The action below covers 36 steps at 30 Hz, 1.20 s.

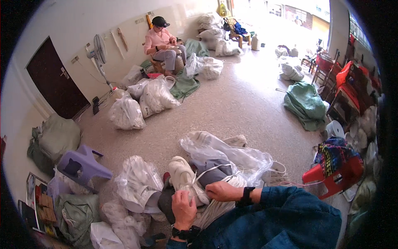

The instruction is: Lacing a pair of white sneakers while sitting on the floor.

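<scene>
A white shoe (pixel 179 169) rests toe-away in front of me, over dark grey cloth at my lap. My left hand (pixel 184 208) is closed at the shoe's near end, its fingers curled against the upper. Just right of the shoe, my right hand (pixel 224 191) is closed in a pinch on a thin white shoelace; the fingertips are partly hidden. A bundle of white laces (pixel 213 212) hangs below my right hand across my lap. Behind the hands lie grey cloth (pixel 212 171) and a clear plastic bag (pixel 248 161).
Clear bags of white shoes (pixel 139 186) stand at my left, near a purple stool (pixel 85 166). A red stool (pixel 333 178) with patterned cloth is at right. Farther off are a green sack (pixel 304 106), stuffed bags (pixel 155 97) and a seated person (pixel 161 43) beside a fan (pixel 99 50).
</scene>
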Available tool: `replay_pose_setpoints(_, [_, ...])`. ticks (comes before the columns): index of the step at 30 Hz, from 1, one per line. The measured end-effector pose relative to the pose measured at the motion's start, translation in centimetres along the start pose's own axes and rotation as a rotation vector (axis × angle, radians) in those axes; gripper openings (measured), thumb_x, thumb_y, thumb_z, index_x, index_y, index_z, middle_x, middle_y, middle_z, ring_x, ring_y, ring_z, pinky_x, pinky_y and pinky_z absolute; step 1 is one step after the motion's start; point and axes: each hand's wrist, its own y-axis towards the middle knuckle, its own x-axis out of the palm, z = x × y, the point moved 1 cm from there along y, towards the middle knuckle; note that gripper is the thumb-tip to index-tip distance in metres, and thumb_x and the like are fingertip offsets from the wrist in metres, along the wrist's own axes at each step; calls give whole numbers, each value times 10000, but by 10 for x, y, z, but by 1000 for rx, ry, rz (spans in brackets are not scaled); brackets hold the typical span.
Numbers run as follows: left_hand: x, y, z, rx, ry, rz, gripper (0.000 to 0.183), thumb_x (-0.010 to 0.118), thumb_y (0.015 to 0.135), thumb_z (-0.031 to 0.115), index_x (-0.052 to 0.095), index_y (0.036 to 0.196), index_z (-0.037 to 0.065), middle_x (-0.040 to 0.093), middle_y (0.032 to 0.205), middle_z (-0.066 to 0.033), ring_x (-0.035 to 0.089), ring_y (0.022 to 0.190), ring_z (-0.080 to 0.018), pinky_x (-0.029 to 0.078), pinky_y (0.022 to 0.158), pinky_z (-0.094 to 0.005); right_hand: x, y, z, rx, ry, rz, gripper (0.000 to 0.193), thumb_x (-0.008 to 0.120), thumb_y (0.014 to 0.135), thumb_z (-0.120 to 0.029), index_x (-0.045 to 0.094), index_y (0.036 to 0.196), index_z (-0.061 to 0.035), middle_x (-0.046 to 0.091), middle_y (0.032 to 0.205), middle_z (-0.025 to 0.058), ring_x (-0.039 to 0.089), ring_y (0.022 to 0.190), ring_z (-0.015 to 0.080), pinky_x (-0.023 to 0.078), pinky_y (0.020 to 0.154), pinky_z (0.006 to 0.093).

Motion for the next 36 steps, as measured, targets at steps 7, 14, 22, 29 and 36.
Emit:
replay_pose_setpoints(7, [15, -4, -28, -84, 83, 23, 350, 653, 792, 82, 544, 1117, 9, 520, 1137, -184, 521, 1057, -389, 451, 908, -455, 19, 3, -3, -254, -15, 73, 129, 591, 848, -137, 571, 840, -10, 585, 939, 195, 602, 847, 398, 512, 722, 470])
replay_pose_setpoints(14, [20, -1, -38, -229, 118, 45, 289, 581, 837, 82, 494, 1106, 21, 528, 1077, -194, 561, 999, -398, 496, 823, -475, 28, 16, -1, -196, 40, 167, 120, 581, 844, -117, 569, 806, -3, 586, 903, 206, 599, 850, 411, 505, 747, 479])
replay_pose_setpoints(22, [32, 3, -60, -304, 74, 112, 220, 514, 862, 72, 484, 1074, 20, 532, 1034, -218, 576, 924, -437, 497, 760, -505, 42, 63, -15, -65, 140, 156, 168, 591, 820, -145, 632, 810, 17, 620, 815, 227, 610, 839, 401, 493, 754, 466])
replay_pose_setpoints(29, [44, 4, -61, -254, 88, 162, 191, 495, 839, 28, 469, 1027, 9, 527, 1025, -217, 571, 924, -431, 497, 759, -491, 43, 63, 0, -71, 157, 106, 180, 604, 815, -159, 628, 809, 19, 613, 873, 218, 603, 885, 387, 491, 781, 454])
replay_pose_setpoints(36, [44, 4, -54, -280, 168, 55, 175, 522, 831, 35, 458, 992, 11, 515, 991, -209, 581, 913, -420, 516, 755, -485, 17, 37, -1, -131, 273, 23, 170, 652, 873, -169, 647, 870, 1, 623, 1090, 197, 616, 992, 356, 500, 853, 393])
